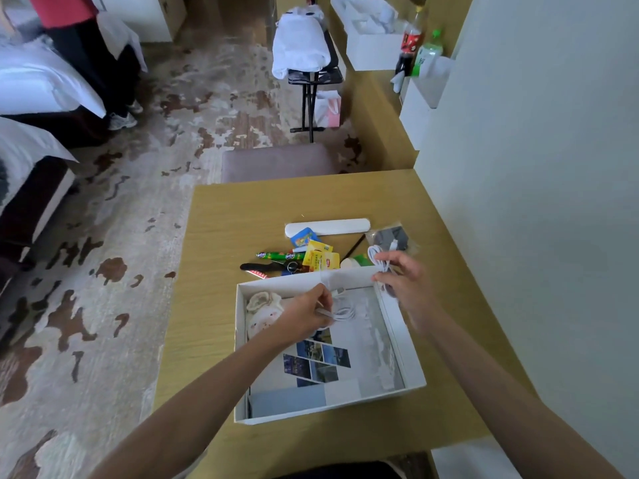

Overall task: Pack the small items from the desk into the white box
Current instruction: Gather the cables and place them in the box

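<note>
The white box [397, 326] lies open on the wooden desk [221, 236], with a photo sheet on its floor and a cream plush toy [262, 311] in its far left corner. My left hand [304, 316] is inside the box and pinches a coiled white cable [344, 311]. My right hand [403, 276] hovers over the box's far right corner, gripping a second white cable [378, 255]. Beyond the box lie small items: a white case [328, 227], yellow tea packets [320, 259], a green tube [276, 255], a black knife [257, 267] and a bagged grey item [392, 236].
A wall [518, 167] borders the desk on the right. A grey stool [276, 162] stands past the desk's far edge. Beds are at the left, a person stands at the far left, and a folding rack holds white cloth farther back.
</note>
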A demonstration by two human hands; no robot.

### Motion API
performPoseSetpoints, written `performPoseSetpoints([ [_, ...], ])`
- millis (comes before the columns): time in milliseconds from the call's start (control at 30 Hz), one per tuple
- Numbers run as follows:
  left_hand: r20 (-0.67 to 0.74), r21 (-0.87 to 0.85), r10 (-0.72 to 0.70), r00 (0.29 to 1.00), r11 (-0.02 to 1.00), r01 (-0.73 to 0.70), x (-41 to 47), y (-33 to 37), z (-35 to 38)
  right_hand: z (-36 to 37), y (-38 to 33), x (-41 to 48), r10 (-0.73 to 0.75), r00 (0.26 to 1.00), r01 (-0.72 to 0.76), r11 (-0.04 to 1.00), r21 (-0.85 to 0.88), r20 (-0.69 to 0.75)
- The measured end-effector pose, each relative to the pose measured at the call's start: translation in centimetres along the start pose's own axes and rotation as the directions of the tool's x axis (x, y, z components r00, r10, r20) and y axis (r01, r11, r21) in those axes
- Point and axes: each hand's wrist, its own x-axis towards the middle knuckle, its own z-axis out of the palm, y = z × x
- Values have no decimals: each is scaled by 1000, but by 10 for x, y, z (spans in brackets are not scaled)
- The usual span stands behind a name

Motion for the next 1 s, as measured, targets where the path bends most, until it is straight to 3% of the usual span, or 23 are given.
performPoseSetpoints([
  [67,-77,273,79,994,960,-55,3,-3,3,0,1,-1,1,1000,-1,1000,-6,9],
  [133,-128,520,223,967,845,-126,5,-9,5,-1,4,-2,-2,999,2,1000,-15,33],
  [200,-133,598,260,956,791,-132,5,-13,7,-1,6,-3,-11,998,13,1000,-28,68],
  [333,-177,543,313,933,822,-172,0,-7,3,1,14,-3,-50,990,57,997,-50,132],
  [467,-268,286,299,916,932,-221,-15,13,-9,7,26,-1,-74,980,122,955,-270,182],
  [533,-259,204,320,912,940,-272,-24,22,-14,12,32,-1,-90,971,168,915,-367,221],
  [633,-249,193,420,873,904,-380,-35,25,-18,23,41,-2,-116,944,257,849,-463,310],
  [767,-228,300,525,820,839,-454,-48,12,-20,33,50,-10,-103,880,355,791,-497,464],
  [833,-245,309,525,815,839,-448,-53,3,-20,36,53,-13,-80,844,428,697,-575,530],
  [900,-252,271,493,833,862,-428,-57,-5,-18,41,57,-14,-66,793,554,490,-673,606],
  [1000,-229,251,487,843,866,-432,-61,-12,-14,48,66,-13,-87,677,731,199,-653,731],
])
